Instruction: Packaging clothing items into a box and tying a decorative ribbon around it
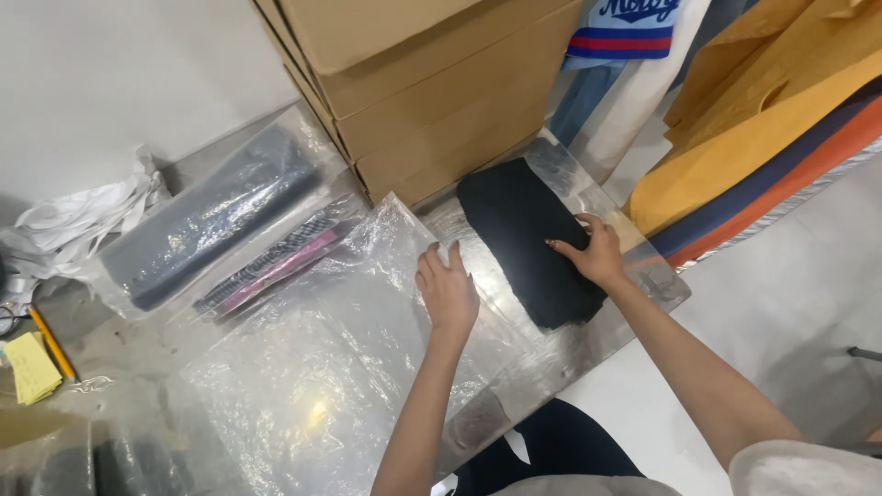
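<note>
While the head camera looks down on a metal table, the person's left hand lies flat and open, fingers spread, on a sheet of clear plastic bags that covers most of the near table top. It grips nothing; the palm presses the crinkled film down just beside the dark cloth. The right hand rests on a folded black garment, fingers bent and fingertips pressing into the cloth, holding it down rather than lifting it. The garment lies bare on the table, touching the edge of the plastic near the left hand, its far end close to a stack of cardboard boxes.

As to how far the work has come, the garment looks already folded into a neat long shape, so that part seems done. It is not inside any bag: no film covers it, and whether a bag mouth is open under the left hand cannot be told. Bagging, by this view, appears to be left.

Further left lie two packed items that look finished: a dark roll in a clear bag and a striped piece with a pink strip in plastic. At the far left edge sit a yellow notepad and a pencil, with white fabric scraps behind. Orange and blue folded cloth is piled at the right.
</note>
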